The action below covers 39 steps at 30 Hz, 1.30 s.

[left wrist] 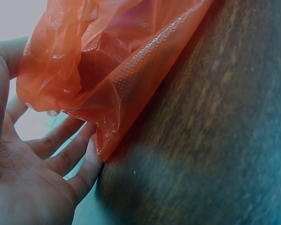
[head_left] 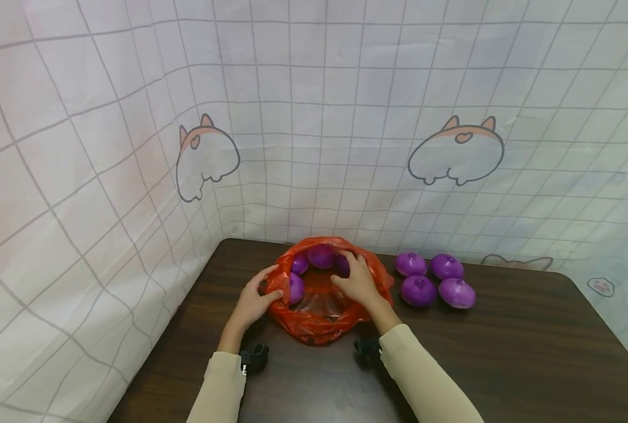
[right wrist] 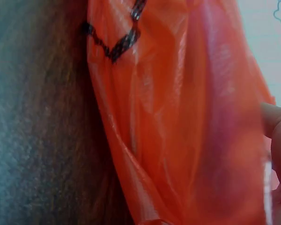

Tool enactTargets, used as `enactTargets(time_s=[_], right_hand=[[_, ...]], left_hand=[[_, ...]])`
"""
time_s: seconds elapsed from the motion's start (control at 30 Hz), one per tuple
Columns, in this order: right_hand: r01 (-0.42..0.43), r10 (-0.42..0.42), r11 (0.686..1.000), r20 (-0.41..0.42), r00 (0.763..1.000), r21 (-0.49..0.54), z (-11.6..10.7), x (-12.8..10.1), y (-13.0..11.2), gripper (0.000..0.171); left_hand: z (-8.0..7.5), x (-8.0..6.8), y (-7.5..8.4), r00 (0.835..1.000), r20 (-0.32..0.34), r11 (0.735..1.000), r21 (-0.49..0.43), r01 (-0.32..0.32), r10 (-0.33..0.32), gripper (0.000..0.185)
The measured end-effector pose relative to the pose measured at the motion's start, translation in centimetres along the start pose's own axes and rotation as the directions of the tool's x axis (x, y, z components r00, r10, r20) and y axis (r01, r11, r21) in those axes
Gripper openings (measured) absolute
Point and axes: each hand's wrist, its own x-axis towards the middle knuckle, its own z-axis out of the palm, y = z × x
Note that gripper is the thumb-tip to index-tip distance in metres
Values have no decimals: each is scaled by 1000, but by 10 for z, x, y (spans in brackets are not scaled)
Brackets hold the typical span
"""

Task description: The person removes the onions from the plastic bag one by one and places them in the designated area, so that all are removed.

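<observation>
Left hand [head_left: 252, 302] pinching orange bag [head_left: 319, 320] rim; right hand [head_left: 358, 282] grip spread inside, onions [head_left: 321, 256] beneath.

A dark wooden counter [head_left: 530, 352] fills the lower part of the frame. An orange plastic bag [head_left: 324, 320] is set at its middle near the far edge, and four purple onions [head_left: 434, 280] are clustered directly right of the bag.

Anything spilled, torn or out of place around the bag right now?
Nothing stands out. The orange plastic bag sits open on the dark wooden table, untorn as far as visible, and four purple round onions lie grouped beside it.
</observation>
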Motion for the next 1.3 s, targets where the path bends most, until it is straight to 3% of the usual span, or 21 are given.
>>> enactTargets(time_s=[0.2,0.33,1.0,1.3], right_hand=[[-92,92,996,5,996,6,3,6,7,74],[-105,105,994,11,994,5,4,7,10,70],[-43,42,998,21,999,52,1,-13,3,72],[37,-38,996,20,999,78,-9,-27,-8,71]], left_hand=[[-1,0,-2,1000,6,1000,8,-1,0,63],[-1,0,-1,1000,2,1000,6,2,-2,62],[-1,-2,1,1000,7,1000,6,17,-17,62],[-2,-2,0,1000,8,1000,3,10,-10,63]])
